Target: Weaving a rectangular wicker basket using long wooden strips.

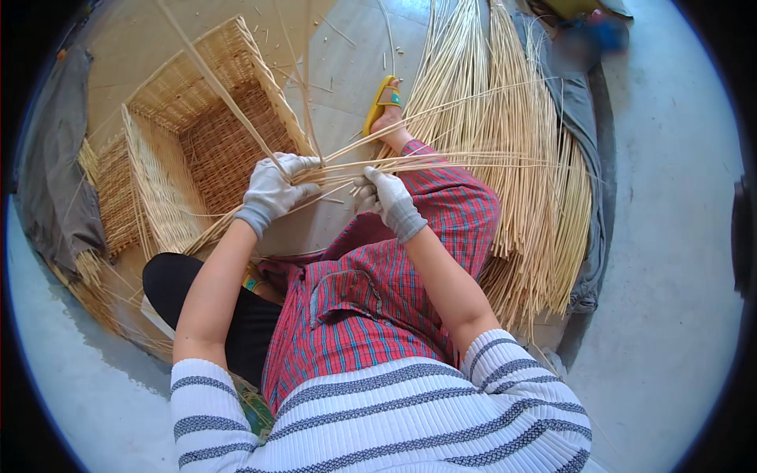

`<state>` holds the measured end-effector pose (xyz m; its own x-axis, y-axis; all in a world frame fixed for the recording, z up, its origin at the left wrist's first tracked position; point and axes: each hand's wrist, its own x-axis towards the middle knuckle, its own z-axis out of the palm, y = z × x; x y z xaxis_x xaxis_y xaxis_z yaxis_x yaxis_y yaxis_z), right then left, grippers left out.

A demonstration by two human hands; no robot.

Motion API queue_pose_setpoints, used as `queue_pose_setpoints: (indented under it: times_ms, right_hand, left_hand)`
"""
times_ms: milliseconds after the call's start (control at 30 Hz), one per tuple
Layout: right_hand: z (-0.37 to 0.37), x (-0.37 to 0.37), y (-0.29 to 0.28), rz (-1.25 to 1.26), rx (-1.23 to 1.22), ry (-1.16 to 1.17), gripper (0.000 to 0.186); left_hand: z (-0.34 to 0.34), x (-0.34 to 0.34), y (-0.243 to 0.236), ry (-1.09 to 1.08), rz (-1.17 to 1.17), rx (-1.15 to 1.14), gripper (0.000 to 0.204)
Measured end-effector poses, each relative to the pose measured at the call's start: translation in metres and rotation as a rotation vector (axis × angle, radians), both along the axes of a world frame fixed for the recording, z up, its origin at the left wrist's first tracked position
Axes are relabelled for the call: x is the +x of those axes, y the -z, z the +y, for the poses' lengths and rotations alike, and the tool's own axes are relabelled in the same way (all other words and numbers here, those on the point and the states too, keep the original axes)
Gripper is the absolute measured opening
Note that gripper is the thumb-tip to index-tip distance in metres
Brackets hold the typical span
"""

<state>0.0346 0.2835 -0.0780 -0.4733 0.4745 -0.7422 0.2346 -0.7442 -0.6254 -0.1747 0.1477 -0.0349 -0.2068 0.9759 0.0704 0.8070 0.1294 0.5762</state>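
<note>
A rectangular wicker basket [162,189] lies open-side up on the floor at the left, with pale woven walls and a browner bottom. At its near right corner my left hand [272,189], in a whitish glove, is closed around several thin wicker strands [344,167]. Some of these strands rise up and away, while others run to the right. A short distance along them my right hand [385,195], also gloved, pinches the strands between thumb and fingers. Its lower fingers are curled and partly hidden. The strands' ends fan out over my plaid-covered knee.
Large bundles of loose wicker rods [505,181] lie to the right on grey cloth [579,126]. My foot in a yellow sandal [384,102] is beside them. More woven wicker [117,193] and a dark grey cloth [54,142] are at the far left. Cut scraps litter the floor.
</note>
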Motion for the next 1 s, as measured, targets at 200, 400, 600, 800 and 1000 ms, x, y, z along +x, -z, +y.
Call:
queue_pose_setpoints:
  times_ms: [200, 400, 600, 800, 1000]
  right_hand:
    - [-0.002, -0.01, -0.038, 0.005, 0.5, -0.106, 0.041]
    - [0.01, -0.002, 0.0, -0.046, 0.263, 0.05, 0.026]
    - [-0.018, 0.007, 0.046, 0.077, 0.186, 0.225, 0.016]
    - [-0.036, 0.009, 0.084, 0.17, -0.301, 0.2, 0.025]
    - [-0.035, -0.012, -0.004, 0.253, 0.126, 0.017, 0.03]
  left_hand:
    - [-0.004, 0.016, 0.012, -0.166, -0.442, 0.042, 0.031]
    - [-0.002, 0.018, 0.018, -0.228, -0.384, 0.034, 0.031]
    - [0.001, 0.019, 0.01, -0.267, -0.349, 0.001, 0.031]
    - [0.006, 0.025, 0.024, -0.271, -0.386, 0.042, 0.026]
    - [0.003, 0.031, 0.019, -0.353, -0.453, 0.145, 0.021]
